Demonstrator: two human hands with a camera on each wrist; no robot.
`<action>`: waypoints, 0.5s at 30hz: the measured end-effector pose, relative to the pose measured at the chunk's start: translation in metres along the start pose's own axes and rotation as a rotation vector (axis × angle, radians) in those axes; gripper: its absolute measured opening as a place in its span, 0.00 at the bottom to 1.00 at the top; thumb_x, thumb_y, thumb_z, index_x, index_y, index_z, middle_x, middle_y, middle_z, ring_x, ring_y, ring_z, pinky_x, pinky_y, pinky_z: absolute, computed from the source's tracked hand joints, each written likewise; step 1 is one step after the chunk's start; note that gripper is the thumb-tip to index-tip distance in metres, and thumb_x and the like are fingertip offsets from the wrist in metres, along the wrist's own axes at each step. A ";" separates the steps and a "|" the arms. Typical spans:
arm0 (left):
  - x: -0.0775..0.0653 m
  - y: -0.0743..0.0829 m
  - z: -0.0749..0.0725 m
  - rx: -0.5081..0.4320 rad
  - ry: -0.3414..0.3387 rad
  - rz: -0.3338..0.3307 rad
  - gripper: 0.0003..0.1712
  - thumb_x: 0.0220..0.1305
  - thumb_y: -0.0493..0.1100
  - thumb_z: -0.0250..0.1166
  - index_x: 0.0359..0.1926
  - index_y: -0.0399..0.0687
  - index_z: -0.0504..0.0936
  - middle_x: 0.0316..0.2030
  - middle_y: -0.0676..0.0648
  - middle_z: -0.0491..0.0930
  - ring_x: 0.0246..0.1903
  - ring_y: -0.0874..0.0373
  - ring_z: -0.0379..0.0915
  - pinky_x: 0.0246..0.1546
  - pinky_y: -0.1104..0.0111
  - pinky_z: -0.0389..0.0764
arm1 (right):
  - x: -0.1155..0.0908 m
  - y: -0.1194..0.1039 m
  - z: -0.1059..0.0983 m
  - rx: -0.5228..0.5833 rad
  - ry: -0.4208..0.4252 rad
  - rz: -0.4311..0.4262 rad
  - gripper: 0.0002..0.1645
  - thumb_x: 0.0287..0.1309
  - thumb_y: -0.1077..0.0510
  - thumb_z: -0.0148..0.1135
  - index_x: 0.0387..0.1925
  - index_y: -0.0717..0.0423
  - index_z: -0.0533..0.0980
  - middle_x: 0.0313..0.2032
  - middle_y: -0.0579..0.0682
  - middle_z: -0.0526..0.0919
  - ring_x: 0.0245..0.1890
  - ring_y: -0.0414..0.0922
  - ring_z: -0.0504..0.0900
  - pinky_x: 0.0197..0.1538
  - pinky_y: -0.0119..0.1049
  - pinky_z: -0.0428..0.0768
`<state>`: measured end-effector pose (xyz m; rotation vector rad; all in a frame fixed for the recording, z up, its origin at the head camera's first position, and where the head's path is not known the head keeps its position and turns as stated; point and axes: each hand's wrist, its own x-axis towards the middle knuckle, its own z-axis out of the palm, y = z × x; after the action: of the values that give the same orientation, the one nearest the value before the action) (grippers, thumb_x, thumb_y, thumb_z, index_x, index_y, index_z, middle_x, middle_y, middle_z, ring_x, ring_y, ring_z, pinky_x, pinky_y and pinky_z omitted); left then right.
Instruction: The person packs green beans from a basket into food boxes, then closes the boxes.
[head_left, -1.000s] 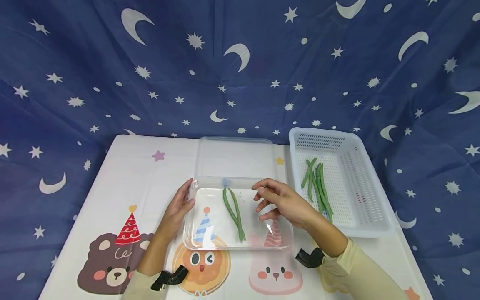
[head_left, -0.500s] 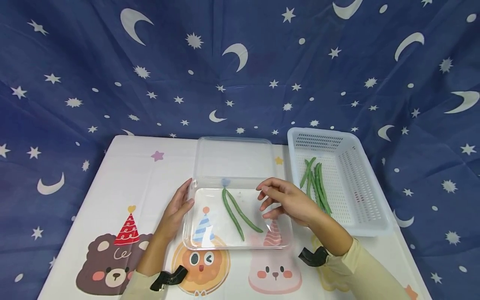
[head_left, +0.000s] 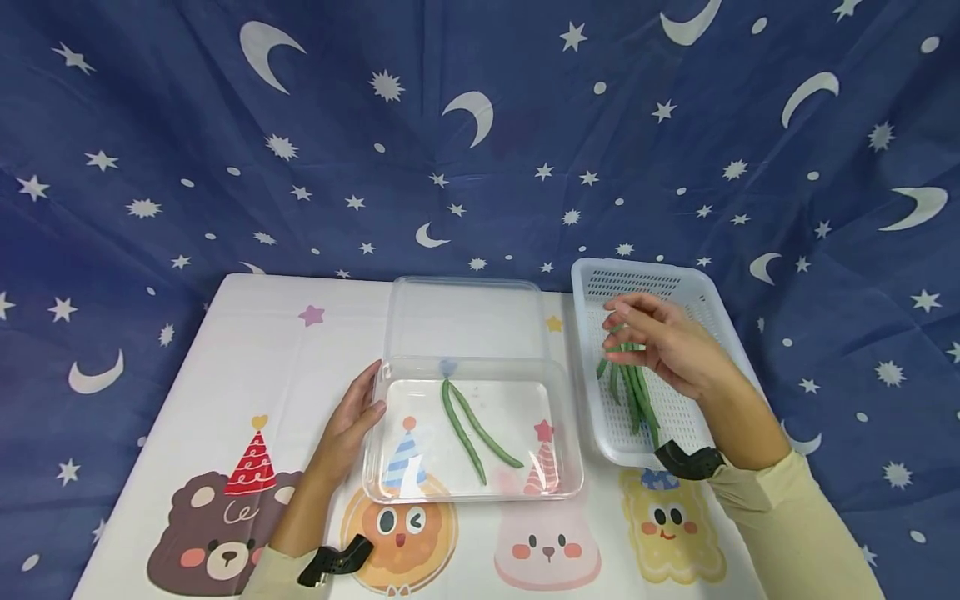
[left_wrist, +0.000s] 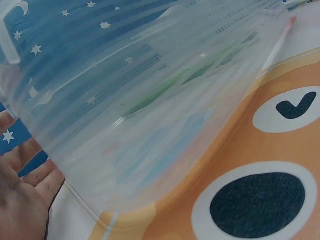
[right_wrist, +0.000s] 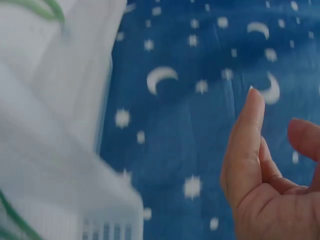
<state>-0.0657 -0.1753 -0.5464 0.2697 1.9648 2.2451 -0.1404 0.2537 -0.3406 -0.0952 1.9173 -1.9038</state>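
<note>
Starry blue backdrop [head_left: 315,108], white desk [head_left: 292,371]. I see the right hand [head_left: 671,337] over the basket [head_left: 618,454], fingers loosely bent, parted, holding nothing; green beans [head_left: 636,400] below them. Left hand [head_left: 351,423]: relaxed fingers touch the clear container [head_left: 567,425]; two beans [head_left: 458,428] inside, right of them.

On head cam I see L hand [head_left: 352,419] w/ fingers relaxed, thumb apart; L forearm [head_left: 306,507] angled up & to R. R hand [head_left: 666,337] sits farther fwd, fingers loosely bent, gap btwn thumb & fingers per R wrist cam; R forearm [head_left: 744,423] angled up & to L. Both forearms part bare.
</note>
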 end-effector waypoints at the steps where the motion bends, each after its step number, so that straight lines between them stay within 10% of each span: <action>1: 0.000 0.000 0.000 0.003 -0.003 0.000 0.37 0.79 0.40 0.50 0.82 0.51 0.48 0.82 0.42 0.44 0.80 0.39 0.40 0.67 0.84 0.62 | 0.000 -0.002 -0.009 0.020 0.001 -0.009 0.15 0.76 0.54 0.54 0.57 0.57 0.71 0.43 0.49 0.80 0.37 0.42 0.88 0.44 0.38 0.89; 15: -0.001 0.000 0.000 0.022 0.011 -0.023 0.37 0.78 0.42 0.50 0.82 0.54 0.48 0.82 0.45 0.44 0.81 0.44 0.39 0.67 0.84 0.61 | 0.031 0.028 -0.108 0.066 0.044 0.163 0.15 0.75 0.59 0.56 0.59 0.54 0.70 0.47 0.49 0.84 0.46 0.43 0.89 0.51 0.35 0.86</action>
<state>-0.0650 -0.1760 -0.5462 0.2358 1.9891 2.2166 -0.1990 0.3454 -0.3801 0.1199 1.8280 -1.8717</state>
